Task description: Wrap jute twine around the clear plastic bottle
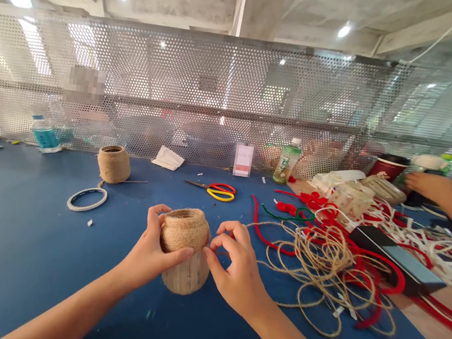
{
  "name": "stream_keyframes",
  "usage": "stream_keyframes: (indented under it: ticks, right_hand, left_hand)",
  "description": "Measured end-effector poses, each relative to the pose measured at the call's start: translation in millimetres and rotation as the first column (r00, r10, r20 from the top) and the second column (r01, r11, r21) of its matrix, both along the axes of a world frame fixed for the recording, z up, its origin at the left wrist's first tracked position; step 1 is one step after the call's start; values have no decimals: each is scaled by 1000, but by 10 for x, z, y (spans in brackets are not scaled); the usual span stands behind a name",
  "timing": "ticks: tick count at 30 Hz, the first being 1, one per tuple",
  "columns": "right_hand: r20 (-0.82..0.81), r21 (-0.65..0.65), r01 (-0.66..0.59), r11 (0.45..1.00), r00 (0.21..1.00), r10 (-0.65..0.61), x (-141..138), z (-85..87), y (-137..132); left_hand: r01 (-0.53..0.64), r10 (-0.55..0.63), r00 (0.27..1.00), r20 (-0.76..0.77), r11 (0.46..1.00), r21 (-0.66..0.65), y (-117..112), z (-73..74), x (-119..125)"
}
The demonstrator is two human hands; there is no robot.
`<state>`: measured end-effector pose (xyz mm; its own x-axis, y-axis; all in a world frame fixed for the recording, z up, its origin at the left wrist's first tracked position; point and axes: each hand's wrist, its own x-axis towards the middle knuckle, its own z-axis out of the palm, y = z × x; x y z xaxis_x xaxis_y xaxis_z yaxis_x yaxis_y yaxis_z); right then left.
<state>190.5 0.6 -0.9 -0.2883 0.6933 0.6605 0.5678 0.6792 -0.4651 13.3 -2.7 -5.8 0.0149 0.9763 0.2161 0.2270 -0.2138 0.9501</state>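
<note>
A jar [185,274] stands on the blue table in front of me, its upper part wound with jute twine [185,230] and its lower part bare and see-through. My left hand [157,247] is wrapped round the jar's left side, thumb across the front. At the right side of the jar, my right hand [233,261] pinches the twine between thumb and fingertips. From there the strand runs toward a loose tangle of twine [323,258] on the right.
Scissors [220,191] with red and yellow handles lie behind the jar. A twine-covered jar [113,165] and a tape roll [86,199] are at left. Bottles [287,162] line the perforated metal screen [196,86]. Another person's hand [431,186] reaches in above red cords [382,261] at right.
</note>
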Motion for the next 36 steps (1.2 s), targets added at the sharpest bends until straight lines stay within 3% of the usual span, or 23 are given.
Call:
stream_keyframes:
  ticks: [6,16,24,30,36]
  right_hand:
    - [8,-37,0,999,1000,0,-1,-10,21]
    - [20,-1,-15,1000,1000,15,9,-26,14]
    - [27,-20,-23,1000,999,24,15,-18,25]
    - [-53,-162,-46,986,998,38,5,6,44]
    - [-175,-379,-45,924,984,-25,15,32,108]
  left_hand:
    - [111,-109,993,-38,993,34,18,-21,-32]
    - [-42,43,999,-20,998,38,6,5,-2]
    - [-57,59,996,-63,998,39,35,5,-34]
    - [53,-52,998,-16,998,43,53,28,-64]
    - [179,-179,984,-16,984,17,75,47,-121]
